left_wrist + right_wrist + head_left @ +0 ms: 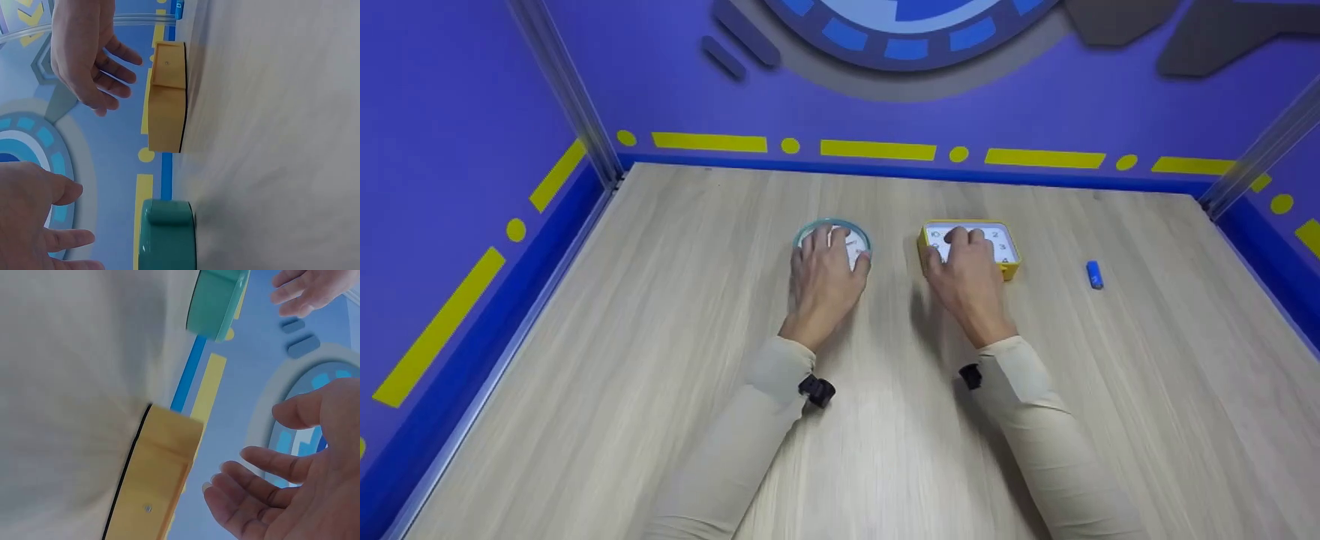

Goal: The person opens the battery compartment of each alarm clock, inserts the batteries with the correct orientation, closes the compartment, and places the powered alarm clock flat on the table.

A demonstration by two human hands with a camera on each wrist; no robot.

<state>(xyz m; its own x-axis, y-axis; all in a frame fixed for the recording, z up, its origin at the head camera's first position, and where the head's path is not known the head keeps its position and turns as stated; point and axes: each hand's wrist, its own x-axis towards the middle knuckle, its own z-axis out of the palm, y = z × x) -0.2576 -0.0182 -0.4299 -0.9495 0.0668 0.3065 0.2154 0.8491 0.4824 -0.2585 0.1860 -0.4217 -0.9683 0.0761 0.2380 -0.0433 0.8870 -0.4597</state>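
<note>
A round teal clock (853, 241) lies face up on the wooden table. My left hand (826, 279) is held over it, fingers spread and relaxed, covering much of the dial. In the left wrist view a gap shows between that hand and the teal clock (167, 236). To the right lies a rectangular yellow clock (996, 238), also face up, with dark numerals on white. Above its left part hovers my right hand (969, 281), its fingers loosely bent. The right wrist view shows these fingers apart from the yellow clock (154, 467). Neither hand holds anything.
Right of the yellow clock lies a small blue battery (1094, 274). The pale wooden table (697, 300) meets purple-blue panels (682, 90) with yellow markings at the back and sides. Metal posts (570, 90) stand at the back corners.
</note>
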